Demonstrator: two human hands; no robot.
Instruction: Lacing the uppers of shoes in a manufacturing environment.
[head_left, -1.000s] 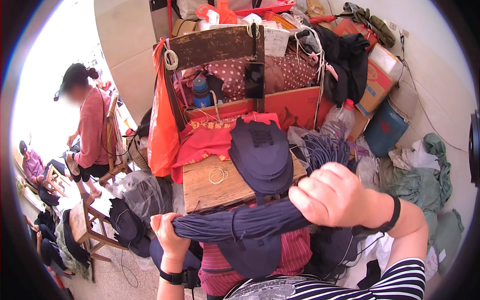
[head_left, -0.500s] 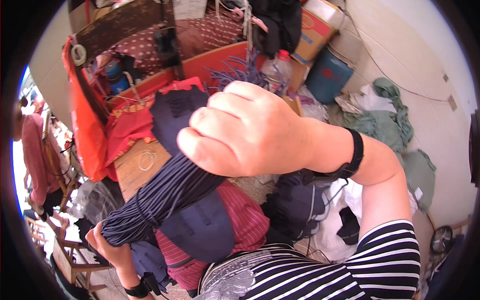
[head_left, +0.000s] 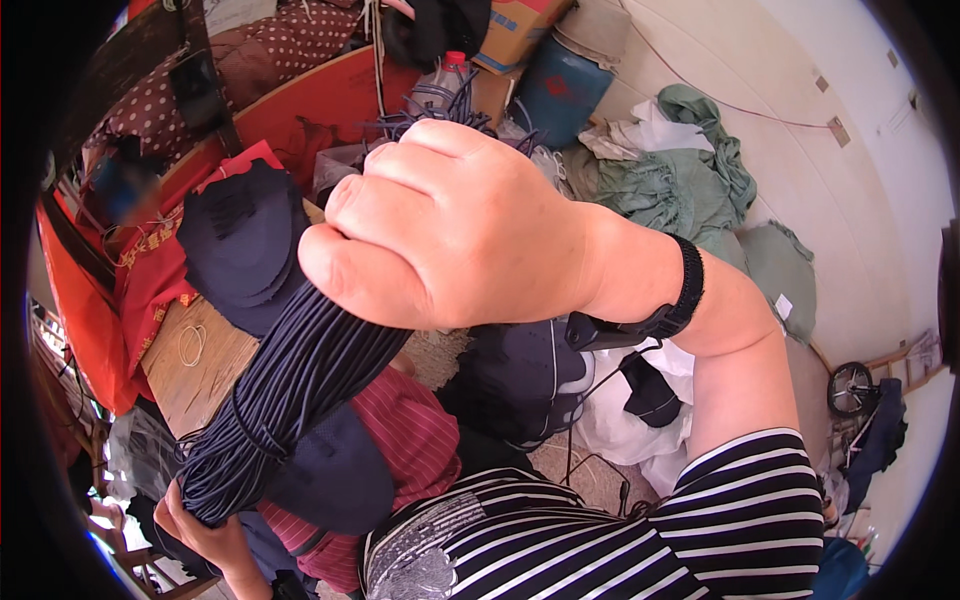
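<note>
A thick bundle of dark navy cord (head_left: 265,395) slants across my front, tied round its middle by a strand. My right hand (head_left: 440,225) is closed in a fist round its upper end, and loose cord ends (head_left: 465,108) stick out beyond the knuckles. At the lower left, my left hand (head_left: 205,540) holds the looped bottom end; the bundle hides part of its fingers. Beneath the bundle, a rounded navy cloth piece (head_left: 335,480) lies on red striped cloth (head_left: 410,420) over my lap. Similar navy pieces (head_left: 240,240) are stacked beyond, left of my right fist.
A wooden board (head_left: 195,345) with a pale loop of string lies at left beside red cloth (head_left: 150,235). Farther back stand a blue bucket (head_left: 565,90) and a clear bottle (head_left: 440,85). Green cloth (head_left: 660,190) is heaped by the wall, and a dark bag (head_left: 515,380) sits near my right forearm.
The view has swung toward the right, so the room has slid left in it. Both hands keep their hold on the cord bundle, which now slants more steeply.
</note>
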